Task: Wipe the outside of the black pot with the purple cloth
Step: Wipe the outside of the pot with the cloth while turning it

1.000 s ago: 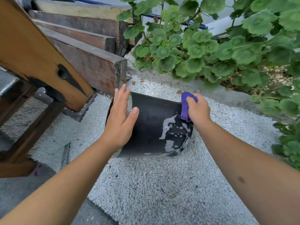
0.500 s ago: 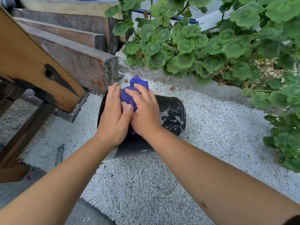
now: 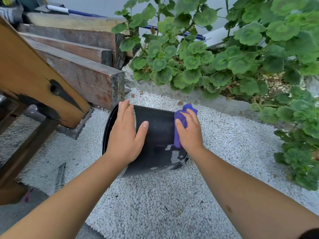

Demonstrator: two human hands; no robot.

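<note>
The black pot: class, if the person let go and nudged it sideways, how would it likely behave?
Lying on its side, the round black pot would probably roll across the white gravel. The left hand steadying it suggests so. It appears thin-walled, so probably light.

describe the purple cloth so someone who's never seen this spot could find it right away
Start at the patch of white gravel in front of the leafy green plants, where a black pot lies on its side. The purple cloth is bunched under the right hand against the pot's right end, near its base. It is the only bright purple thing there.
</note>
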